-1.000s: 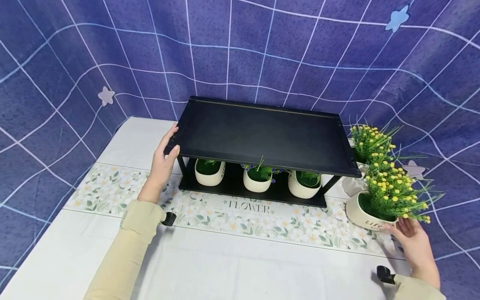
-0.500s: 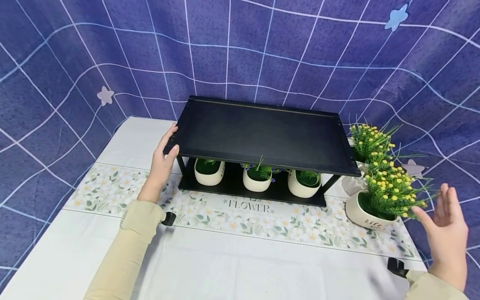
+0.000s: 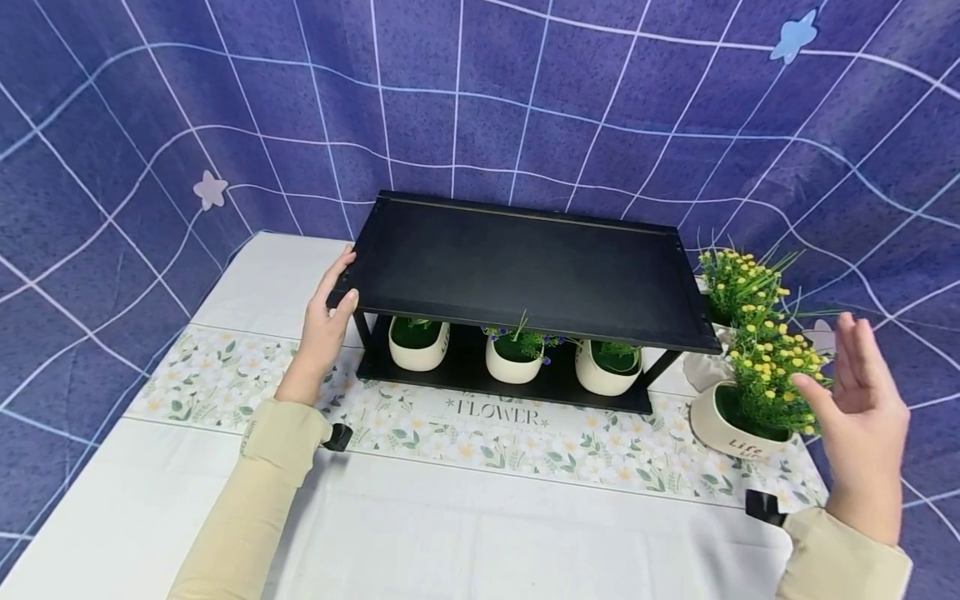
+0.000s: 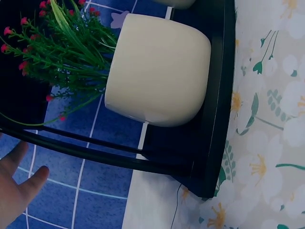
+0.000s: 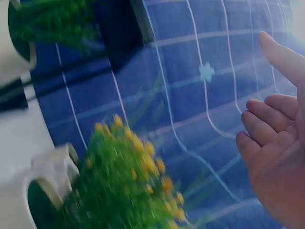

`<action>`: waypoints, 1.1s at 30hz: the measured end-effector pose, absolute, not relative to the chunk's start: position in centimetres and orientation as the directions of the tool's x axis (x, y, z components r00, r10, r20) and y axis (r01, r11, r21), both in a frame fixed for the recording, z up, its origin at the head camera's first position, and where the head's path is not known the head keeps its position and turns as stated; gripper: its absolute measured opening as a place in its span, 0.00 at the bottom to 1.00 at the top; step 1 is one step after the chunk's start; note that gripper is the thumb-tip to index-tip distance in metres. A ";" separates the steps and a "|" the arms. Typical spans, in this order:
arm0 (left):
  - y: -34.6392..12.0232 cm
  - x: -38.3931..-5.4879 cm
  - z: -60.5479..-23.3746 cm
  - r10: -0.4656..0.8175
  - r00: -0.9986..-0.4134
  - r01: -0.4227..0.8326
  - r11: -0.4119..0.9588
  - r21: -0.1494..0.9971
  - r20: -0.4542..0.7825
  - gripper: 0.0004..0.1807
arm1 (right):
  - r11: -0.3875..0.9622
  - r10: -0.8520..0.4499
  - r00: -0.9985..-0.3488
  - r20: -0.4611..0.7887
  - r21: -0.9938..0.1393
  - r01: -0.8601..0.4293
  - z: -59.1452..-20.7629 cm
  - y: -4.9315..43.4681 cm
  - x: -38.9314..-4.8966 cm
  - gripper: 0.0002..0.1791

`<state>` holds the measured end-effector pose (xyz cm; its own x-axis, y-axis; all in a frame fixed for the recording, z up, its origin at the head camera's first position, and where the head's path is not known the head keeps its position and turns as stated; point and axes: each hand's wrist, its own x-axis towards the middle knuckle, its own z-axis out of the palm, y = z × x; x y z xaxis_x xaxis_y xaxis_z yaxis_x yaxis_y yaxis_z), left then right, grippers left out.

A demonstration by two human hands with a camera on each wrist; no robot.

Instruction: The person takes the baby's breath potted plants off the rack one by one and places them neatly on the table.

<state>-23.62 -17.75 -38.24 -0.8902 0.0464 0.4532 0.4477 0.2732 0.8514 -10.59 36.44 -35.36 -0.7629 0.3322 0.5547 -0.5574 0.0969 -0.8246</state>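
Observation:
At the left end of the black two-tier shelf (image 3: 517,271), my left hand (image 3: 324,325) rests against the top board's side edge. Its thumb lies by the front corner and its fingers reach back along the edge. My right hand (image 3: 862,417) is raised in the air, fingers extended and apart from the plants. Left of it on the table stands a white pot (image 3: 738,425) of yellow flowers (image 3: 780,375), lettered "Life". In the left wrist view, a cream pot (image 4: 159,71) with small red flowers (image 4: 24,45) sits on the lower tier.
Several white pots line the lower tier, among them a left pot (image 3: 418,346), a middle pot (image 3: 515,358) and a right pot (image 3: 607,367). Another yellow-flowered plant (image 3: 738,283) stands behind the front one. A flower-print runner (image 3: 487,442) crosses the white table. A blue curtain (image 3: 525,100) hangs behind.
My right hand has let go of the front yellow-flower pot, moved right away from it, then risen and come slightly back left. The left hand and the shelf have stayed in place.

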 end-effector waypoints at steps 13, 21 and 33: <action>-17.7 -23.8 -38.4 0.046 -0.894 0.440 0.271 0.856 0.445 0.29 | 0.431 0.067 -0.904 0.423 -0.829 -0.356 -36.0 32.6 -14.9 0.40; -17.7 -23.7 -38.4 0.036 -0.890 0.448 0.258 0.856 0.455 0.29 | 0.586 0.072 -0.937 0.341 -0.775 -0.237 -36.1 31.1 -16.6 0.40; -17.9 -23.6 -38.1 0.049 -0.904 0.421 0.282 0.862 0.426 0.29 | 0.634 0.169 -0.952 0.253 -0.768 -0.092 -36.7 30.5 -17.4 0.42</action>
